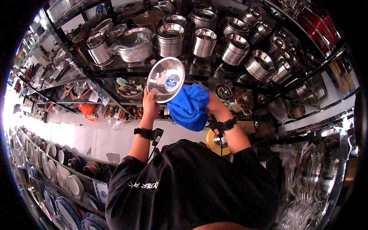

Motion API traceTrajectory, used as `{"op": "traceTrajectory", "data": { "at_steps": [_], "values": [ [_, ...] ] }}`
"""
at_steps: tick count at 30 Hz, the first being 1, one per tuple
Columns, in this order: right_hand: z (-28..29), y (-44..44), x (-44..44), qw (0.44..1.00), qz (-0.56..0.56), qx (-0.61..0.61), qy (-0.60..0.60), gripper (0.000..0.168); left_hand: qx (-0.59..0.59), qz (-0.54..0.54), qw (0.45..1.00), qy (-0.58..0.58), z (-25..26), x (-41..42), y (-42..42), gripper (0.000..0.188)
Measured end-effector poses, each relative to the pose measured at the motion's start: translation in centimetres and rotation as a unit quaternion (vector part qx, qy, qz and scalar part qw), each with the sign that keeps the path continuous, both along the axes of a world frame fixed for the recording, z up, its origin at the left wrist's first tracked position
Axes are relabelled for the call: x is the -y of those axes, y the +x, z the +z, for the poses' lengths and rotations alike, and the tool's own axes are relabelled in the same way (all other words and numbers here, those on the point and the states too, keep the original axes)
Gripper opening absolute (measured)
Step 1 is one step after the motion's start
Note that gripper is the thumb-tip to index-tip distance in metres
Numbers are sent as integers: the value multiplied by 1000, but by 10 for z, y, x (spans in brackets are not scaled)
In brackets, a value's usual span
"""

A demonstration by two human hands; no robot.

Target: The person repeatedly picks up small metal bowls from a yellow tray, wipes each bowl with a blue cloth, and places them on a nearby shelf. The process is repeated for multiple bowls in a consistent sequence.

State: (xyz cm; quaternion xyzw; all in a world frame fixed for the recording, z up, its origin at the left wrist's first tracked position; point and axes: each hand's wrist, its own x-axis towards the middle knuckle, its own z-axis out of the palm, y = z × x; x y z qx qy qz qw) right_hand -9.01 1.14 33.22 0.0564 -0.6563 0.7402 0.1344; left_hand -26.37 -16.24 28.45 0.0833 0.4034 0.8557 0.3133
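Observation:
A shiny stainless steel bowl point(156, 75) with a round blue sticker inside is tilted towards me. My left hand point(151, 105) grips its lower left rim, the thumb lying over the edge. A bunched blue cloth point(188, 107) hangs from my right hand point(212, 104), whose fingers are mostly hidden behind the fabric. The cloth's upper left part lies against or very close to the bowl's lower right rim; whether they touch I cannot tell. Both wrists wear black straps with small devices and cables.
Ahead, a dark shelf bears stacked steel bowls point(170, 43) and plastic-wrapped oval trays point(135, 49). Pots with lids point(241, 100) stand on the level below. A yellow ring-shaped thing point(212, 141) is beneath my right forearm. Plates point(75, 185) line a rack at left; wrapped metalware point(309, 172) is at right.

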Motion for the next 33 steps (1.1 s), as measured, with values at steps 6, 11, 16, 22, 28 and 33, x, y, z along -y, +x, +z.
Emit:
{"op": "traceTrajectory", "data": {
  "at_steps": [6,11,16,22,28,33],
  "values": [
    [51,-4,-7,985,-169,-38,21,32,-17,0,999,34,-3,9,5,54],
    [-20,-50,4,899,-219,56,375,42,-198,-31,977,-73,-4,-19,31,43],
    [-32,-52,25,902,-73,0,425,33,-188,-31,981,-42,-3,-15,20,43],
    [-18,-39,-16,903,135,107,392,33,-249,-18,959,-134,15,0,15,40],
    [30,-7,-84,973,-218,5,71,31,-45,90,994,-52,-12,30,-10,45],
    [34,-34,-115,914,-398,-78,-23,51,90,4,996,8,-28,27,-2,39]
  ]
}}
